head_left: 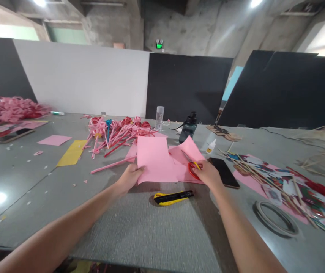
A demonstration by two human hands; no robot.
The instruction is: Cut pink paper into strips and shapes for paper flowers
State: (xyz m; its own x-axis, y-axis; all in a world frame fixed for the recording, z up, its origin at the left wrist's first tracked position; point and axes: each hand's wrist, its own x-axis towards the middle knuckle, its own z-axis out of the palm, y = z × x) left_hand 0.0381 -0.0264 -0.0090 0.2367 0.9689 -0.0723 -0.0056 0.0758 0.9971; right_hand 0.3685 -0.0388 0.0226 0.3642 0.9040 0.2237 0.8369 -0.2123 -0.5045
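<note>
A sheet of pink paper [153, 157] is pinched at its lower left edge by my left hand [130, 177]. My right hand [208, 174] grips red-handled scissors [192, 170], whose blades point up and left at the paper. To the right of the blades a flap of pink paper [191, 148] curls upward. More pink sheets [186, 172] lie beneath, partly covered. Just in front of the paper a yellow and black utility knife [173, 198] rests on the table. Beside my right hand lies a black phone [224, 172].
Pink paper sticks and curls [122, 132] are heaped behind my left hand, near a yellow sheet [71, 152]. A dark bottle [188, 127], a clear bottle [159, 117] and a small glue bottle [211, 146] stand farther back. At right are a tape roll [276, 218] and craft scraps [290, 185].
</note>
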